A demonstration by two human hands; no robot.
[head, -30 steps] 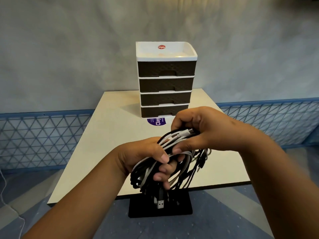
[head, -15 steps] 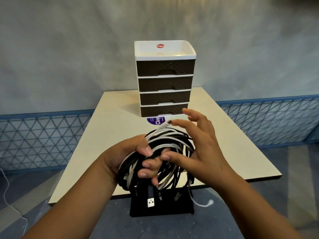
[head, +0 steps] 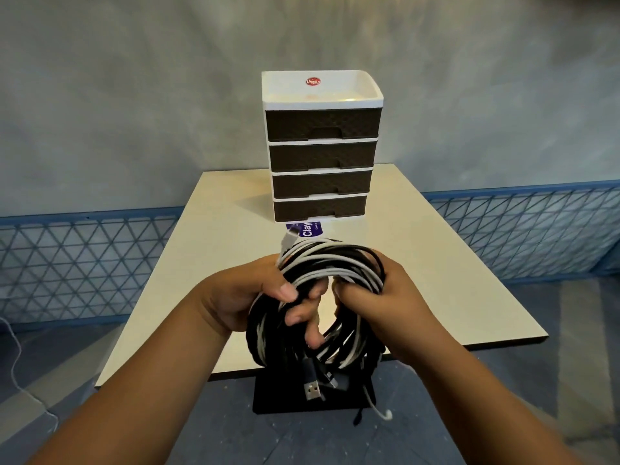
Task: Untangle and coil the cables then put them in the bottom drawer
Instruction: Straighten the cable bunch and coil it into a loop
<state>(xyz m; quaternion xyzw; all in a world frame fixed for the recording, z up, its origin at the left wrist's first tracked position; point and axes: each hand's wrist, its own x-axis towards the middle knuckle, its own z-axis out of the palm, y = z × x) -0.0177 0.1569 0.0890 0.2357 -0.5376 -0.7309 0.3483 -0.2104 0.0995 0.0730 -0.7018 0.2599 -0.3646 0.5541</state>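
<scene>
Both the left hand (head: 245,297) and the right hand (head: 385,307) grip a looped bundle of black and white cables (head: 322,273) above the table (head: 436,263), before the closed bottom drawer (head: 320,208).

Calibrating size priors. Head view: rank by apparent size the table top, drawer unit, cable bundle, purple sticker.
1. table top
2. drawer unit and cable bundle: look alike, and the bundle is nearer the camera, so unranked
3. purple sticker, partly hidden
</scene>
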